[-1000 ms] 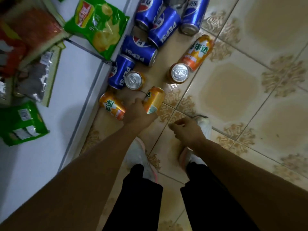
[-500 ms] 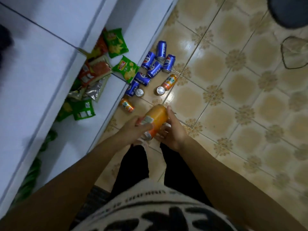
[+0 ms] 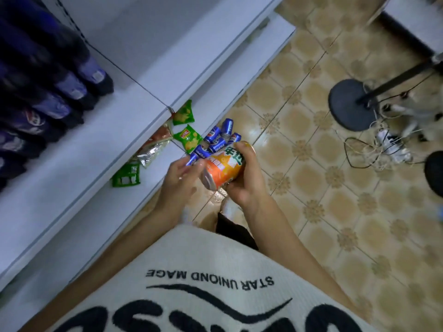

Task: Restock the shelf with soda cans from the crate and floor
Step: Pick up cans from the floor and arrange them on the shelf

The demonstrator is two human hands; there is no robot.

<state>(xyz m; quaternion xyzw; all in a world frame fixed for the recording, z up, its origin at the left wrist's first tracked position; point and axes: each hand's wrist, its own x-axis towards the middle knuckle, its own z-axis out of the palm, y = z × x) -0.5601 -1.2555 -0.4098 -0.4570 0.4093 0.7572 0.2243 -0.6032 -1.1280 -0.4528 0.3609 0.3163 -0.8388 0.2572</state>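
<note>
Head cam looks straight down on two bare forearms reaching out from under a fuzzy cream knit top [image 3: 211, 264] with black lettering. Right hand [image 3: 247, 180] comes in from the right, palm cupped round an orange soda can [image 3: 224, 167], fingers [image 3: 241, 146] curled over its far end, so that's a proper grip. The can is tilted on its side in mid-air, above the floor and just out from the shelf edge. Its dull metal end faces the camera and the wrap is glossy print. Left hand [image 3: 176, 180] sits right beside it, fingers loose and fairly straight, tips against the can's left side. It's a bit blurry there, so I can't say how firmly they press. Past the hands, a bunch of shiny blue cans [image 3: 218, 140] lie jumbled on the beige patterned floor tiles [image 3: 311, 168], hard against the foot of the smooth white shelf [image 3: 96, 152]. Crinkly green snack bags [image 3: 188, 139] lie on the lowest board.
</note>
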